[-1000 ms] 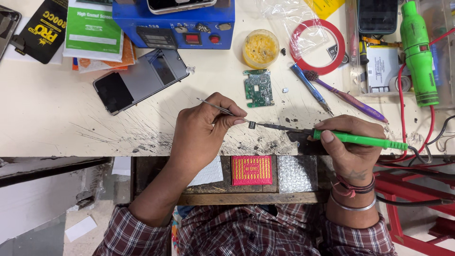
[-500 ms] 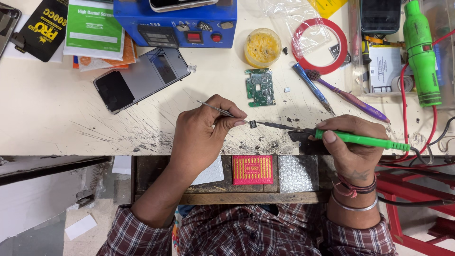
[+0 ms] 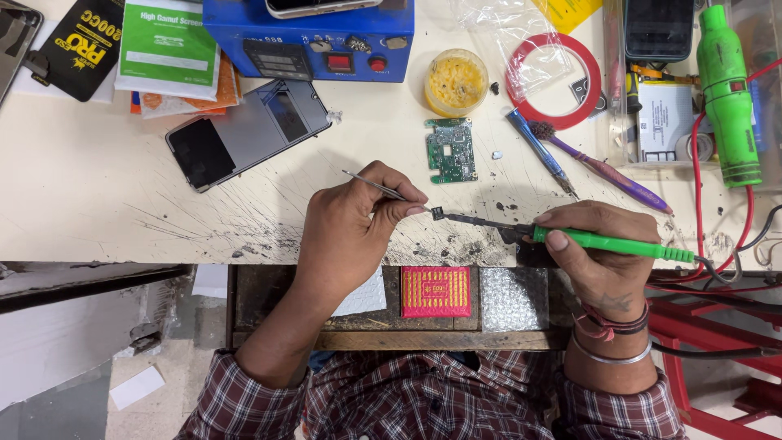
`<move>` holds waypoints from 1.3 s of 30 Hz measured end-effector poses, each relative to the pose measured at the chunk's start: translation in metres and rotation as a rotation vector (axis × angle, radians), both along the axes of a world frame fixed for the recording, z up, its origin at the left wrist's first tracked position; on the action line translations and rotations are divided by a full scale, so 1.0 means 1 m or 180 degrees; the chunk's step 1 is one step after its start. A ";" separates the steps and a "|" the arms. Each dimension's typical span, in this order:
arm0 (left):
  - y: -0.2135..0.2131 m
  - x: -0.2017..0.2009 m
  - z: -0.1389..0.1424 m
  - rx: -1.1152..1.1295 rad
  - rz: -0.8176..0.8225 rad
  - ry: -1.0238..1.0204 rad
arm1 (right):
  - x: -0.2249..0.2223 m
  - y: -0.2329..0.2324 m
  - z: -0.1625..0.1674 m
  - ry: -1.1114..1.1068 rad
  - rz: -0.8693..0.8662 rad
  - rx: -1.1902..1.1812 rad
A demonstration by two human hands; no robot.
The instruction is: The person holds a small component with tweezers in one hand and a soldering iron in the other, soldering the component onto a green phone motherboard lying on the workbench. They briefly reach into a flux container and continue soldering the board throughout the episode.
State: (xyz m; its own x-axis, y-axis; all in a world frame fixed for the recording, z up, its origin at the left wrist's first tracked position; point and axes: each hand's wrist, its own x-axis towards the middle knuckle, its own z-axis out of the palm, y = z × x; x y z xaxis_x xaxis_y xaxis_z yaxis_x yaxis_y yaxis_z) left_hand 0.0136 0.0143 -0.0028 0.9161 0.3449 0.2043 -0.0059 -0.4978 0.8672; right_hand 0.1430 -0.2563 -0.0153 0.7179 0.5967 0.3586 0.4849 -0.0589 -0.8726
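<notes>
Left hand (image 3: 354,228) pinches tweezers (image 3: 376,187) on a tiny chip (image 3: 437,213); right hand (image 3: 599,244) grips the soldering iron (image 3: 570,238), whose tip could flick the chip away

Left hand (image 3: 354,232) pinches thin metal tweezers (image 3: 376,187), their tips gripping a tiny dark component (image 3: 437,213) just above the scorched edge of the workbench (image 3: 98,212). Right hand (image 3: 599,244) grips a green-handled soldering iron (image 3: 607,242), its dark tip touching that component. Just beyond, a small green circuit board (image 3: 450,150) lies flat. A phone (image 3: 248,133) rests face down to the left, near a blue station box (image 3: 309,37). A yellow paste tub (image 3: 455,82), a red tape ring (image 3: 554,80) and a purple brush (image 3: 603,169) sit behind the iron.
</notes>
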 end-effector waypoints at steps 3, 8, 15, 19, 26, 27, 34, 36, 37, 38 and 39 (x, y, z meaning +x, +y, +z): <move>-0.001 0.000 0.000 -0.0010 0.0011 0.0009 | -0.002 0.002 -0.001 0.0235 -0.0012 0.0114; -0.001 0.000 0.001 -0.0030 0.0016 0.0035 | 0.002 0.000 0.000 0.0075 0.0034 0.0026; -0.001 0.000 -0.001 0.0051 0.0029 0.0033 | 0.001 0.002 -0.005 0.0396 0.0010 0.0215; -0.002 -0.001 -0.002 0.0106 0.0038 -0.0045 | 0.002 0.001 -0.004 0.0292 0.0030 0.0154; -0.003 -0.001 -0.004 0.0167 0.0058 -0.0001 | 0.004 0.003 -0.004 0.0301 0.0053 0.0132; -0.004 -0.002 -0.004 0.0184 0.0045 -0.0111 | 0.004 0.002 -0.003 0.0283 0.0059 0.0110; -0.004 -0.002 -0.006 0.0226 0.0054 -0.0171 | 0.004 0.002 -0.005 0.0335 0.0049 0.0141; -0.004 -0.002 -0.007 0.0214 0.0054 -0.0169 | 0.004 0.002 -0.005 0.0337 0.0043 0.0120; -0.004 -0.002 -0.007 0.0209 0.0055 -0.0168 | 0.004 0.002 -0.004 0.0317 0.0051 0.0104; -0.004 -0.001 -0.007 0.0242 0.0047 -0.0154 | 0.005 0.002 -0.004 0.0293 0.0058 0.0095; -0.004 -0.001 -0.007 0.0270 0.0039 -0.0134 | 0.005 0.001 -0.004 0.0275 0.0065 0.0082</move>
State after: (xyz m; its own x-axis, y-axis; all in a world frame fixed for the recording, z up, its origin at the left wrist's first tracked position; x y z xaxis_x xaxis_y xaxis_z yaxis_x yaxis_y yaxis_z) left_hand 0.0122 0.0103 -0.0098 0.9020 0.3359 0.2714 -0.0349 -0.5697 0.8211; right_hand 0.1481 -0.2548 -0.0189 0.7346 0.6029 0.3113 0.4086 -0.0268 -0.9123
